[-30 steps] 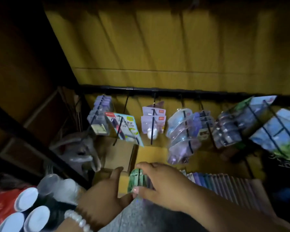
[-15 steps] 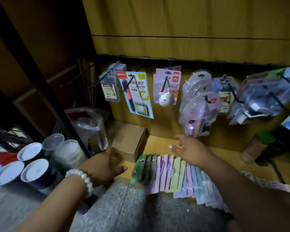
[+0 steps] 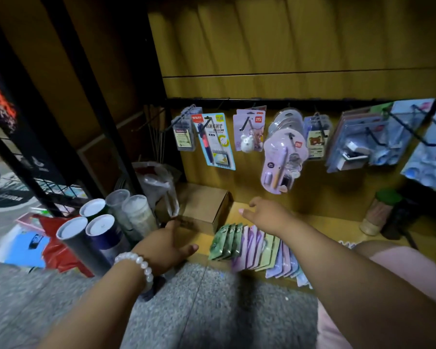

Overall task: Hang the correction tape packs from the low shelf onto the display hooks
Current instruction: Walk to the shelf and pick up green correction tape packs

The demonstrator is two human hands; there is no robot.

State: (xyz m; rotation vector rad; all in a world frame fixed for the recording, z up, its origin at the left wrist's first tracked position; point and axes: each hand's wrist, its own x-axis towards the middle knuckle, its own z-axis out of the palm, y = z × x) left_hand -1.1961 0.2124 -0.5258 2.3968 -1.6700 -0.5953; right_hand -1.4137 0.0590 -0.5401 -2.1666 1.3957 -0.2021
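On low wooden shelf [image 3: 320,222]: fanned packs [image 3: 252,248]; grey floor [image 3: 199,311]; both hands [image 3: 166,245] loose, empty.

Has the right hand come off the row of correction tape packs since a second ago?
Yes. The right hand has lifted off the green end of the correction tape packs and now hovers open behind them, nearer the cardboard box, holding nothing.

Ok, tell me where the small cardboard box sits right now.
In the head view, the cardboard box sits at the left end of the low shelf, just left of the fanned row of correction tape packs and beside the plastic bag.
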